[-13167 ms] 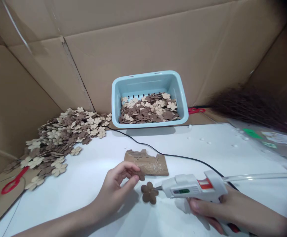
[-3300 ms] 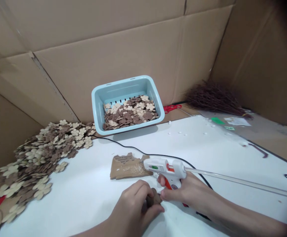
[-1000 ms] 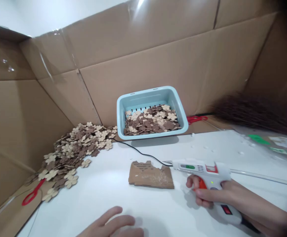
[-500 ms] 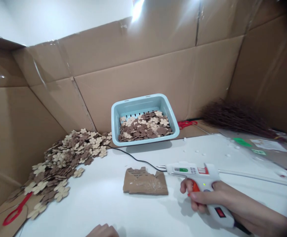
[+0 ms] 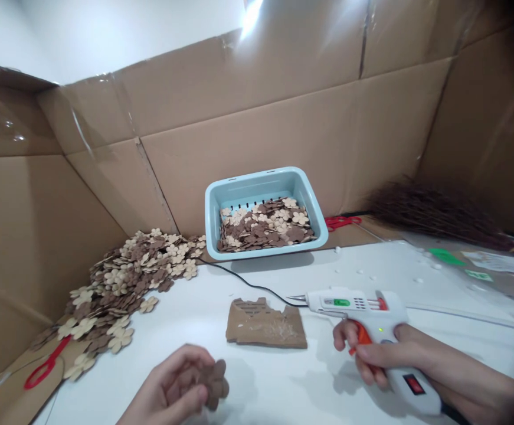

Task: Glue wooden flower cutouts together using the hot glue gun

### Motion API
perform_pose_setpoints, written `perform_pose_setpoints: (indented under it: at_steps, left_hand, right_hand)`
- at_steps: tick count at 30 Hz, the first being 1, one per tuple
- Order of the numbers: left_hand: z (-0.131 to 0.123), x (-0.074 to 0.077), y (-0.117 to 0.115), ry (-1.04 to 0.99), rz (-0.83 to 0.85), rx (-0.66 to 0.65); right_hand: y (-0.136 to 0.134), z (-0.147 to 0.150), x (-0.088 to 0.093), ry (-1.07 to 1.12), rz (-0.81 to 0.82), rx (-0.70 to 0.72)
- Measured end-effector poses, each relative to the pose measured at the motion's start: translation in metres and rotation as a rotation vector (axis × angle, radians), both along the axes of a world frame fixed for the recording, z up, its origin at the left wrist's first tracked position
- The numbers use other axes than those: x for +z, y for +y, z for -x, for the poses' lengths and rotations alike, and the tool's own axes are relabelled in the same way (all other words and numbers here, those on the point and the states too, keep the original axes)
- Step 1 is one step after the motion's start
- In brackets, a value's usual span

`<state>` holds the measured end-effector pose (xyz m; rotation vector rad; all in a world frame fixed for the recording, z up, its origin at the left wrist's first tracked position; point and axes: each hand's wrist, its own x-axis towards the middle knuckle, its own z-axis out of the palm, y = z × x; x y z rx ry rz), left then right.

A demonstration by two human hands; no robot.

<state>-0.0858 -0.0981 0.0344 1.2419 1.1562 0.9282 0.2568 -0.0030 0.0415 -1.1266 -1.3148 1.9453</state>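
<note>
My left hand (image 5: 174,386) pinches a brown flower cutout (image 5: 216,385) by its edge, low at the front of the white table. On the right, my right hand (image 5: 380,354) grips a white hot glue gun (image 5: 358,304), fingers around its handle and at the orange trigger. The gun's metal nozzle points left, above the right end of a torn piece of cardboard (image 5: 265,327) with dried glue smears. A small light glows on the gun's body. Brown and cream flower cutouts (image 5: 128,277) lie heaped at the left.
A light blue basket (image 5: 210,227) holding more flower cutouts stands against the cardboard wall (image 5: 248,136). Red scissors (image 5: 46,366) lie front left; another red-handled pair (image 5: 343,222) sits behind the basket. Dark twigs (image 5: 434,212) rest at the right. A black cable (image 5: 248,284) crosses the table.
My left hand has risen into view from the bottom edge, with a brown flower cutout now showing in its fingers. My right hand still holds the glue gun; the whole view has shifted slightly.
</note>
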Motion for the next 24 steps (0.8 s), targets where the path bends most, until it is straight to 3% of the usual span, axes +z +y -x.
perform_pose_setpoints:
  at_steps: [5, 15, 21, 24]
  left_hand:
    - [-0.008, 0.003, 0.016, 0.035, -0.047, 0.171]
    - [-0.01, 0.006, 0.018, 0.161, -0.061, 0.255]
    - [-0.004, -0.01, 0.017, 0.143, -0.052, 0.218]
    - [0.001, -0.015, 0.018, 0.255, 0.008, 0.177]
  right_hand:
    - [0.002, -0.005, -0.012, 0.029, 0.005, 0.041]
    - [0.0, -0.001, -0.007, 0.011, 0.031, 0.022]
    - [0.001, 0.0, -0.011, 0.016, 0.034, 0.024]
    - [0.0, 0.001, -0.012, -0.005, 0.051, 0.014]
